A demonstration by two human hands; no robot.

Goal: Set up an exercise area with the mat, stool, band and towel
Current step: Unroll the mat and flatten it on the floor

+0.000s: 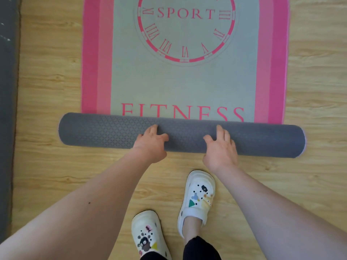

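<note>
mat: lying on the floor, partly unrolled; flat part runs away from the roll on its far side; grey middle with pink borders down both long edges; pink clock-face print with "SPORT" well beyond the roll; word "FITNESS" just past the roll, its lower edge hidden by it
roll: the still-wound near end of the mat; dark grey patterned underside facing out; lies crosswise on the floor, slightly skewed, right end nearer the person; a little wider than the flat part on both sides
left hand: on top of the roll, left of its middle; palm down, fingers laid over the curve towards the far side, thumb spread out to the right; pressing, not wrapped around
right hand: on top of the roll, right of its middle; same pose, fingers fairly straight, thumb spread to the left; both hands near each other but apart
floor: light wood-look planks; bare strip between the roll and the feet
right clog: white with charms; near side of the roll, closer to it
left clog: white with charms; further back from the roll
trouser cuff: black, above the right clog
grey strip: dark surface far left of the roll, along the frame edge; cannot tell what it is
</note>
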